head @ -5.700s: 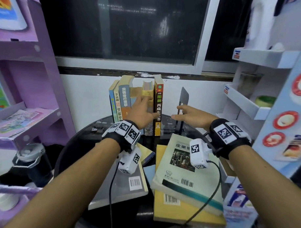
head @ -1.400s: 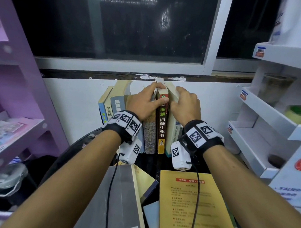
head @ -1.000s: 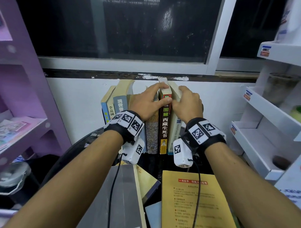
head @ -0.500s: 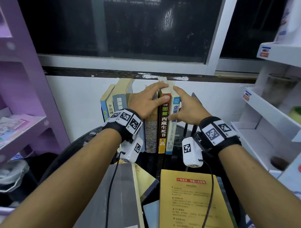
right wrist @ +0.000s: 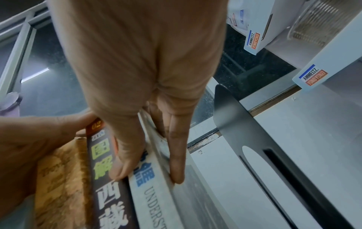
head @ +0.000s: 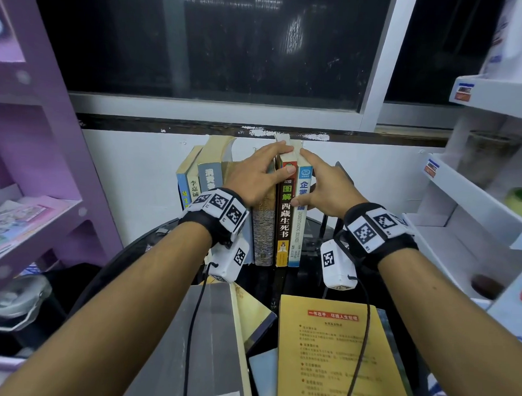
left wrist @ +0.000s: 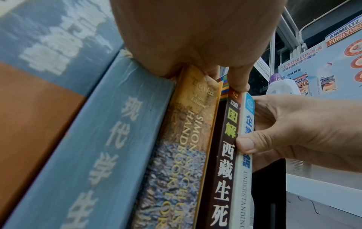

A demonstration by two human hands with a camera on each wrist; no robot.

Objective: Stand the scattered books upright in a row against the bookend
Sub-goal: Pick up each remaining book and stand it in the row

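Bookend [right wrist: 235, 120]: mostly hidden behind my right hand [head: 322, 188] in head view, standing just apart from white book [head: 299, 228]. That grip pinches the book upright; left hand [head: 254, 174] clasps adjoining brown book [head: 283, 225].

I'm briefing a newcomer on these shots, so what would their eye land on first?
Both hands meet on the upright row at the table's back: the left hand holds the top of the dark-spined book, the right hand pinches the white-spined book beside it. The black bookend stands apart on the right, and a yellow book lies flat in front.
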